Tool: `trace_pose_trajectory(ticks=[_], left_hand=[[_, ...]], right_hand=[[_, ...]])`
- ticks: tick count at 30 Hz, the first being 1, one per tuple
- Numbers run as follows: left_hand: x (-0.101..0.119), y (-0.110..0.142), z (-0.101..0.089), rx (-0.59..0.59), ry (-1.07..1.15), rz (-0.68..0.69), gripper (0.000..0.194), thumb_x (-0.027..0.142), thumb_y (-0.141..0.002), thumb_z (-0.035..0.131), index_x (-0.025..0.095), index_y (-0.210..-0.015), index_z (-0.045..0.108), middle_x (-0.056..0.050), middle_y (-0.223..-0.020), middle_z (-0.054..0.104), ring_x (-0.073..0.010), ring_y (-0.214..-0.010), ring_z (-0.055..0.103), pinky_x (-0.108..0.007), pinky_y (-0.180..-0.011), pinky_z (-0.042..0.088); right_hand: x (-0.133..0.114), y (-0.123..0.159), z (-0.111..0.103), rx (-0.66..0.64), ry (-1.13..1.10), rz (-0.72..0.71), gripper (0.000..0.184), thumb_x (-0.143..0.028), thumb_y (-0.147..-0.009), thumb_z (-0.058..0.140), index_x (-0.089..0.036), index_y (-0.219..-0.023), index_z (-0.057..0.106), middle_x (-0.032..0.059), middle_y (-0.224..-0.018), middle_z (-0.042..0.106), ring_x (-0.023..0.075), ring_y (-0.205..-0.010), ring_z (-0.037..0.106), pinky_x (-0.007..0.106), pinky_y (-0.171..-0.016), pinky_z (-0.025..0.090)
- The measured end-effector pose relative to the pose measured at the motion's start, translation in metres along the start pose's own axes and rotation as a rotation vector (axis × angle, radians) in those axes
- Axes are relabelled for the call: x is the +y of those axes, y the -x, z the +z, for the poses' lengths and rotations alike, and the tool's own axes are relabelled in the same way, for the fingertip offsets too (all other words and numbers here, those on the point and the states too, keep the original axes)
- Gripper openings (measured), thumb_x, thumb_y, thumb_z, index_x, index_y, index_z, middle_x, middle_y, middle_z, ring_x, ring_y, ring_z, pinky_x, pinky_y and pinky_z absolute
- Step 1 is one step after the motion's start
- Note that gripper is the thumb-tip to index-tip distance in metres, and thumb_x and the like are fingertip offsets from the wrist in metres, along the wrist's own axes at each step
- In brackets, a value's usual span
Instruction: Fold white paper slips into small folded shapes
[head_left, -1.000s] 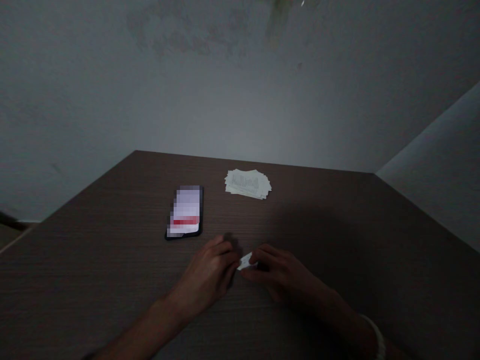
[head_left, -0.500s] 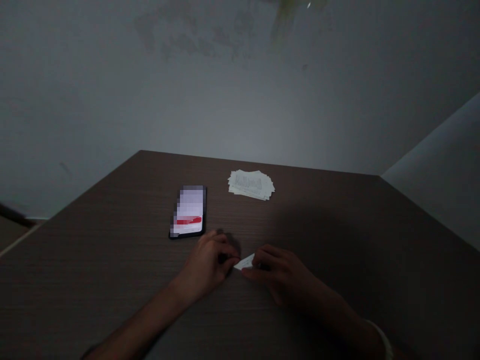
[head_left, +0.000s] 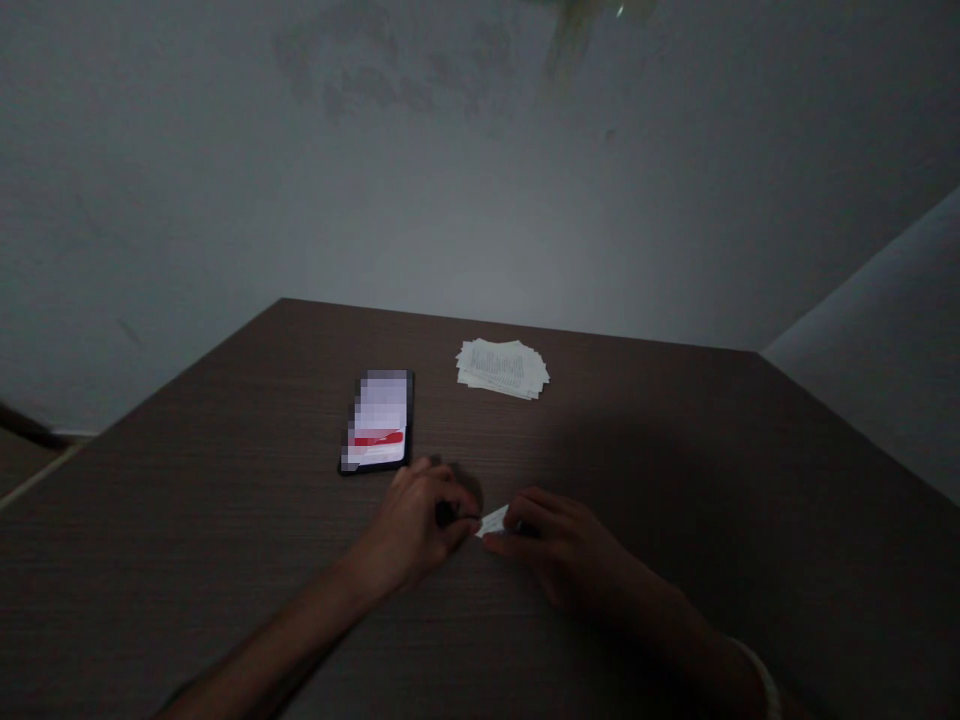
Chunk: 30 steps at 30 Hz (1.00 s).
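Observation:
A small piece of white paper, printed on its visible side and pointed at its left end, lies between my hands low over the table. My left hand pinches its left tip between thumb and index finger. From the other side my right hand grips the same paper, and its fingers hide the right part. Whether the paper is folded there I cannot tell.
On the brown wooden table a smartphone with a lit, partly blurred screen lies just beyond my left hand. A loose stack of printed paper pieces lies farther back. A grey wall rises behind the table.
My left fingers have shifted slightly right and now cover the paper's left tip, which showed bare before. My right hand has hardly moved.

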<state>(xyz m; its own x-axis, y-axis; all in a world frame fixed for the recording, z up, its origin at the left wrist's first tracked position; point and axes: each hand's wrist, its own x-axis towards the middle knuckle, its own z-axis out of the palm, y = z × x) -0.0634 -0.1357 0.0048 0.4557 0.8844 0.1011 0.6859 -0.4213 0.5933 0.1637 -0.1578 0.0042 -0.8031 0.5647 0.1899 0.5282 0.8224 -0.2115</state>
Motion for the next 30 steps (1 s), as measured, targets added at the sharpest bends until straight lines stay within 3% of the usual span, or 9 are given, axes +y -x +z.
trace_pose_trajectory(ticks=[6,13,18,21,24,30], left_hand=[[0.004,0.0,-0.003,-0.037,-0.03,-0.012,0.016,0.016,-0.077,0.065,0.029,-0.077,0.074,-0.003,-0.084,0.065,-0.0268,-0.092,0.053,-0.042,-0.08,0.039],[0.005,0.0,-0.004,-0.006,-0.003,0.006,0.015,0.013,-0.075,0.065,0.025,-0.073,0.073,-0.002,-0.082,0.066,-0.0244,-0.088,0.055,-0.043,-0.085,0.039],[0.006,0.001,-0.007,-0.033,0.004,0.036,0.016,0.013,-0.077,0.062,0.025,-0.073,0.073,-0.002,-0.08,0.065,-0.0239,-0.088,0.056,-0.039,-0.08,0.04],[0.006,0.001,-0.008,-0.021,0.014,0.047,0.017,0.011,-0.077,0.061,0.024,-0.075,0.072,-0.002,-0.081,0.065,-0.0238,-0.088,0.056,-0.041,-0.081,0.039],[0.002,0.001,-0.006,-0.059,0.016,0.079,0.017,0.012,-0.078,0.06,0.025,-0.075,0.072,-0.002,-0.081,0.064,-0.0236,-0.087,0.055,-0.042,-0.081,0.039],[-0.004,0.007,-0.002,-0.024,-0.028,0.162,0.013,0.018,-0.083,0.058,0.025,-0.084,0.069,-0.002,-0.089,0.063,-0.0235,-0.091,0.054,-0.044,-0.086,0.039]], right_hand=[[-0.001,-0.001,-0.001,0.013,-0.016,0.011,0.031,-0.011,-0.09,0.051,-0.024,-0.117,0.06,0.0052,-0.099,0.059,0.0198,-0.092,0.051,0.03,-0.072,0.045],[0.001,-0.002,0.001,0.051,-0.066,0.025,0.034,-0.009,-0.086,0.053,-0.026,-0.114,0.063,0.0058,-0.098,0.059,0.02,-0.089,0.052,0.03,-0.069,0.044],[0.008,0.001,0.002,0.23,-0.289,0.067,0.032,-0.007,-0.086,0.052,-0.022,-0.112,0.064,0.0053,-0.098,0.062,0.0177,-0.091,0.054,0.03,-0.076,0.047],[0.014,0.002,0.001,0.323,-0.251,0.19,0.03,-0.011,-0.087,0.055,-0.021,-0.114,0.064,0.0069,-0.102,0.062,0.0196,-0.094,0.054,0.034,-0.081,0.047],[0.018,0.002,0.0,0.294,-0.173,0.303,0.027,-0.016,-0.086,0.06,-0.022,-0.112,0.065,0.0077,-0.107,0.061,0.0217,-0.098,0.053,0.038,-0.086,0.046],[0.019,0.0,-0.001,0.226,-0.167,0.349,0.009,-0.018,-0.084,0.064,-0.022,-0.092,0.066,0.0043,-0.1,0.062,0.0211,-0.096,0.053,0.039,-0.09,0.041]])
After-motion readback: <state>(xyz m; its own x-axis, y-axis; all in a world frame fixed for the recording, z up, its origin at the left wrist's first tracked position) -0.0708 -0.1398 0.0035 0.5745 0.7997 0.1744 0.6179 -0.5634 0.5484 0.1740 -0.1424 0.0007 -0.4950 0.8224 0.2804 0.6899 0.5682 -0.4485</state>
